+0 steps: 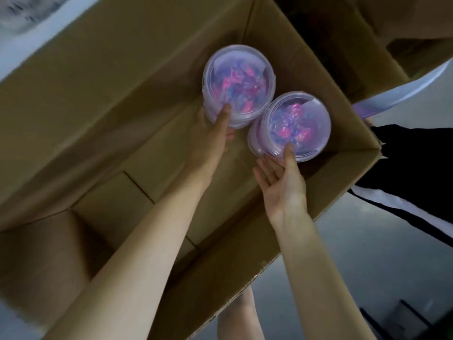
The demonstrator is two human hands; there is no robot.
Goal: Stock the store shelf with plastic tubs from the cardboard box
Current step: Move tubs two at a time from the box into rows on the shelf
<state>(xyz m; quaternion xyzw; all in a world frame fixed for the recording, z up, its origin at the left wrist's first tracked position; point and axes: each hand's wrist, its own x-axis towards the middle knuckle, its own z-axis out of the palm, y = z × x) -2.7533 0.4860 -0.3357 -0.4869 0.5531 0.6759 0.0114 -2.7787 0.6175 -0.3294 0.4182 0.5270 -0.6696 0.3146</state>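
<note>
While both bare forearms reach down from the lower edge of the view into the cardboard box [122, 69], each hand has hold of one tub. The left hand [210, 136] lies with its thumb up over the lid's rim and its fingers curled round the wall of the left tub [237, 87] - those fingers are mostly hidden behind the tub. The right hand [282, 182] shows its palm turned up. Its thumb presses on the lid edge of the right tub [290, 126] and its fingers lie against the tub's side, so the tub is pinched between them.

Both tubs sit toward the box's far right corner, their rims touching each other. The right tub is close to the right-hand wall, and the left tub is near the far wall. Whether they rest on the box's bottom or are lifted off it cannot be told. Bare brown cardboard bottom, with a seam across it, shows to the left of the left forearm and between the two arms. The box's walls rise on every side and its near rim runs under both forearms.

Each tub is round, of pale lavender see-through plastic with a clear lid on top. Through the lids show pink, blue and purple pieces - too blurred to tell what they are.

Outside the box, to the right, lie a grey floor [367, 266] and a dark garment with a white stripe [416, 168].
</note>
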